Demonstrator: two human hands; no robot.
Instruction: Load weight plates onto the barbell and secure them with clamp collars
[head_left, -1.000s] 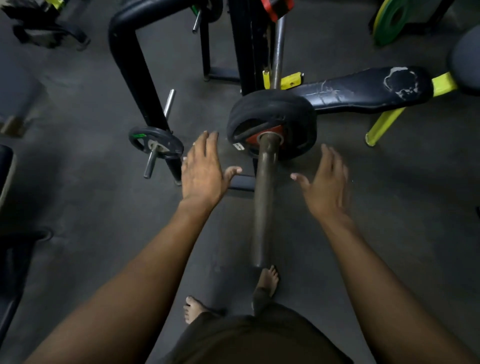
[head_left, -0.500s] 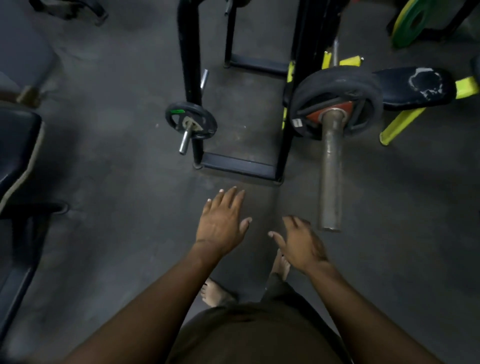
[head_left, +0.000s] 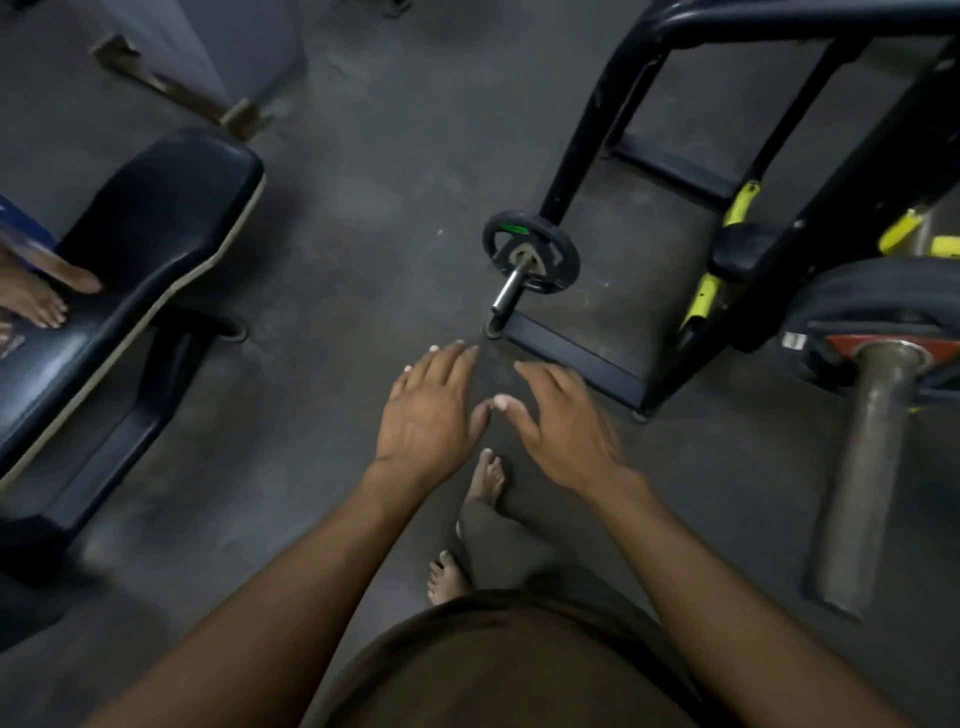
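Plenty of bare floor (head_left: 363, 218) between the bench (head_left: 140, 244) and rack (head_left: 587, 156). Your left hand (head_left: 431, 415) and right hand (head_left: 566, 431) hang empty, fingers spread, thumbs maybe touching; the barbell (head_left: 862, 467) sits well right.

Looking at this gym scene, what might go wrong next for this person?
Bare feet stand near the loaded barbell sleeve; no collar visibly holds the big plate, so it might slide off. The small plate hangs on a low rack peg, an easy shin knock. Both left hand and right hand are empty.
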